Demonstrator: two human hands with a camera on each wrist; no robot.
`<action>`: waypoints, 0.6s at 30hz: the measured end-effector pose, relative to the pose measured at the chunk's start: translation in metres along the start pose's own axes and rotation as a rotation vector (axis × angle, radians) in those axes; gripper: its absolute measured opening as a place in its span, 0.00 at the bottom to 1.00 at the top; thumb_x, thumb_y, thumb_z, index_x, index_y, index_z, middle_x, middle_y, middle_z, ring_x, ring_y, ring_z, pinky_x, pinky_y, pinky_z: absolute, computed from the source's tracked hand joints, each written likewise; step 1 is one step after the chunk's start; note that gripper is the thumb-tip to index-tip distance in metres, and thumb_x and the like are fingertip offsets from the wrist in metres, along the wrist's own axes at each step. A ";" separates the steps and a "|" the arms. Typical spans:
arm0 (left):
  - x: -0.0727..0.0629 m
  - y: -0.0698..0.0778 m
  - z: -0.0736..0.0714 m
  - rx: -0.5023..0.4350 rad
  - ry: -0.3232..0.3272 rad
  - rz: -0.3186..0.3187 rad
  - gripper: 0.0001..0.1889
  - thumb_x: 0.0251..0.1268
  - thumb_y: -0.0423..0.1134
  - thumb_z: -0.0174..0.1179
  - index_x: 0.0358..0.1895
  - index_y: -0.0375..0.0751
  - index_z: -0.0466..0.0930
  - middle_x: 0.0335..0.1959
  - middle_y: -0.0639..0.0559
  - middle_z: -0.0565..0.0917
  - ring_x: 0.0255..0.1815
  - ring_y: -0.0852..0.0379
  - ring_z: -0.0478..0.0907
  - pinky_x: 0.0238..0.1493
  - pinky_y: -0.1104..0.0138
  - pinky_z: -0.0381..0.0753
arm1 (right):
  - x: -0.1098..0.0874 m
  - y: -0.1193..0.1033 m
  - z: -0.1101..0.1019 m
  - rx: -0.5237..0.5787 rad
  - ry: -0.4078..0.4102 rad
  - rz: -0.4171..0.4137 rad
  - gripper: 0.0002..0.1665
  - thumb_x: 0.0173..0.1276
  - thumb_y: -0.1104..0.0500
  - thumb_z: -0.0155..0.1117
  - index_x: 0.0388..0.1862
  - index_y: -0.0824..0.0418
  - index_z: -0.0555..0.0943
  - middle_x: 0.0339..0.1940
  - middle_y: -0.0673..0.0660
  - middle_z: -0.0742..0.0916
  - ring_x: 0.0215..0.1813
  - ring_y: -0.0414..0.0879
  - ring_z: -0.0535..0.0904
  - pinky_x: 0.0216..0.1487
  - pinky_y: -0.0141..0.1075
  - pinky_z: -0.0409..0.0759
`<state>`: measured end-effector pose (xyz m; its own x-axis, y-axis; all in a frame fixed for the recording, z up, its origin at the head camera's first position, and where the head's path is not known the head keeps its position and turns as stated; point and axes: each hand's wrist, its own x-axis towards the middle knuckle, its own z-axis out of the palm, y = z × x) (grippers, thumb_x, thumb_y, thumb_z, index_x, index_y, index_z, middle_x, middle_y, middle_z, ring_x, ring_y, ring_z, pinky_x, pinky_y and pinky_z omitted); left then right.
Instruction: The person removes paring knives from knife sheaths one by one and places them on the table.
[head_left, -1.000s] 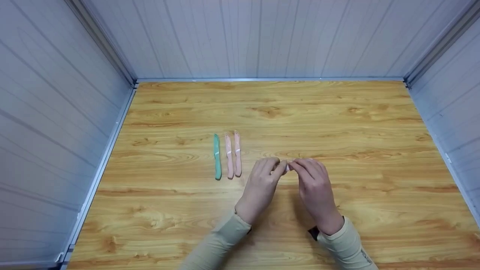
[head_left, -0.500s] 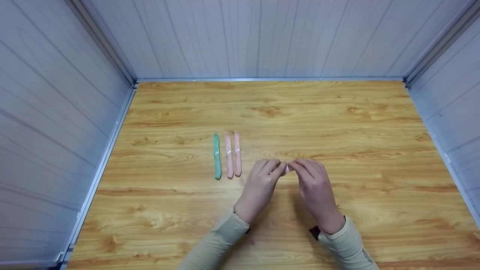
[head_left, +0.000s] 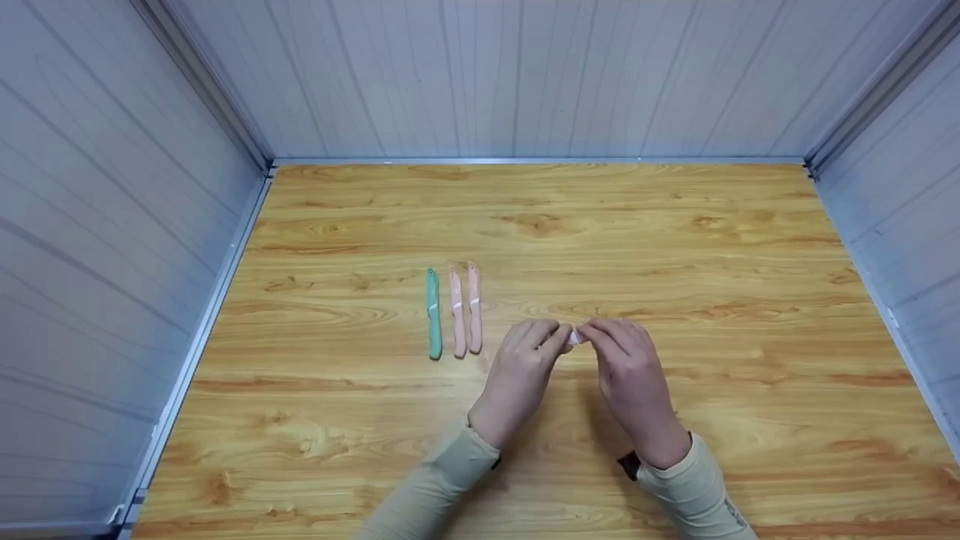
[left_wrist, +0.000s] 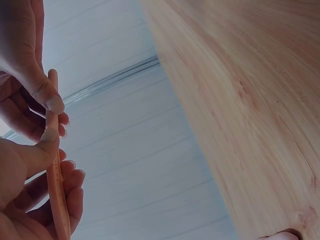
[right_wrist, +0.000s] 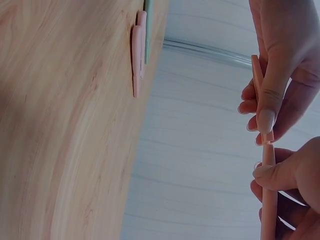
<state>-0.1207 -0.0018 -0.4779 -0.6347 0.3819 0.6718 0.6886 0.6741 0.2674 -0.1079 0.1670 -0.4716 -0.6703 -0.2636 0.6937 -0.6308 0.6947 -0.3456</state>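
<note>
Both hands hold one pink sheathed knife between them, above the wooden table [head_left: 360,442]. My left hand [head_left: 521,371] pinches the sheath [left_wrist: 58,192], thumb on one side and fingertips on the other. My right hand [head_left: 634,382] grips the handle [right_wrist: 269,210] the same way. In the right wrist view a narrow pale band separates sheath and handle at the joint. From the head view, only a small pink-white bit of the knife [head_left: 576,337] shows between the fingertips; fingers hide the rest.
Left of the hands, a green sheathed knife [head_left: 434,319] and two pink sheathed knives, one in the middle [head_left: 458,322] and one to its right [head_left: 475,315], lie side by side. Pale panel walls [head_left: 480,82] stand around the table's back and sides.
Hands stay almost in place. Slightly more of the pink-white knife shows between the fingertips than a second ago. The knives on the table have not moved.
</note>
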 end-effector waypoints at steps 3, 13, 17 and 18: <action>0.000 0.000 -0.001 -0.011 -0.009 0.000 0.10 0.66 0.37 0.59 0.46 0.38 0.84 0.40 0.52 0.79 0.42 0.56 0.76 0.46 0.68 0.75 | 0.000 0.001 0.000 0.004 -0.003 0.000 0.16 0.59 0.80 0.61 0.43 0.68 0.84 0.43 0.58 0.84 0.46 0.52 0.79 0.54 0.44 0.71; -0.001 0.000 0.000 -0.009 -0.005 -0.006 0.10 0.67 0.38 0.59 0.45 0.38 0.84 0.39 0.52 0.79 0.41 0.56 0.76 0.44 0.68 0.76 | 0.000 0.001 -0.001 -0.009 -0.026 -0.008 0.16 0.58 0.79 0.62 0.44 0.69 0.84 0.43 0.58 0.84 0.46 0.52 0.79 0.53 0.45 0.73; -0.001 0.000 0.001 -0.013 -0.006 -0.015 0.11 0.67 0.38 0.59 0.45 0.37 0.84 0.39 0.52 0.79 0.40 0.57 0.76 0.44 0.69 0.76 | -0.001 0.001 -0.001 -0.010 -0.033 -0.001 0.17 0.58 0.80 0.63 0.44 0.68 0.84 0.43 0.58 0.84 0.47 0.52 0.79 0.54 0.45 0.73; -0.001 0.000 0.001 -0.017 -0.007 -0.015 0.10 0.66 0.38 0.59 0.45 0.37 0.84 0.39 0.52 0.79 0.40 0.57 0.76 0.44 0.69 0.76 | -0.001 0.001 -0.001 -0.008 -0.034 0.001 0.17 0.58 0.80 0.63 0.44 0.68 0.84 0.43 0.58 0.84 0.47 0.52 0.79 0.54 0.45 0.73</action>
<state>-0.1208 -0.0016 -0.4796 -0.6476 0.3761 0.6627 0.6846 0.6691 0.2892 -0.1077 0.1688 -0.4721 -0.6837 -0.2852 0.6717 -0.6273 0.7001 -0.3412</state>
